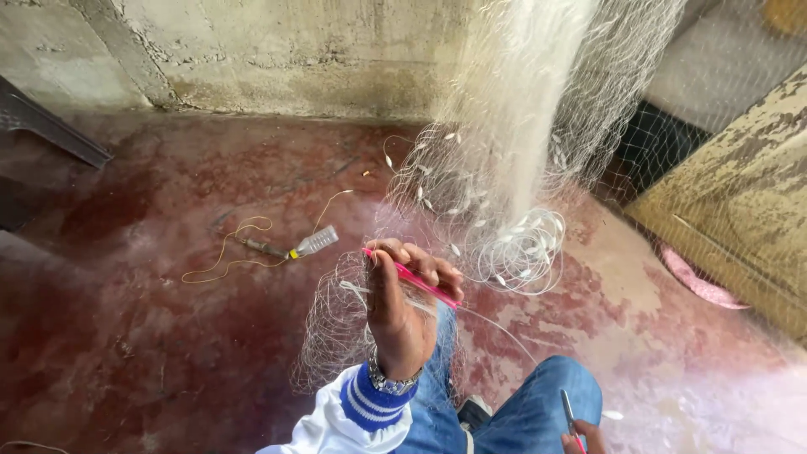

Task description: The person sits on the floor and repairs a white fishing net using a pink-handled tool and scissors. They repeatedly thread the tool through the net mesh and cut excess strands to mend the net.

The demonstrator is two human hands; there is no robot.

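Observation:
A white fishing net (513,126) hangs from above and piles in coils with small white floats on the red floor (126,336). My left hand (403,307), with a wristwatch and a white sleeve with a blue cuff, is raised at centre. It is shut on a thin pink rod-like tool (416,282) and a bunch of net mesh. My right hand (580,439) is only partly in view at the bottom edge, by my blue-jeaned knee (538,403). It grips a thin grey tool (567,410).
A small plastic bottle (313,243) with a yellow cap lies on the floor, tied to a looping yellow cord (223,252). A rough concrete wall (277,50) stands behind. A peeling wooden board (740,202) and a pink object (702,286) are at the right, a dark slanted piece (50,126) at the left.

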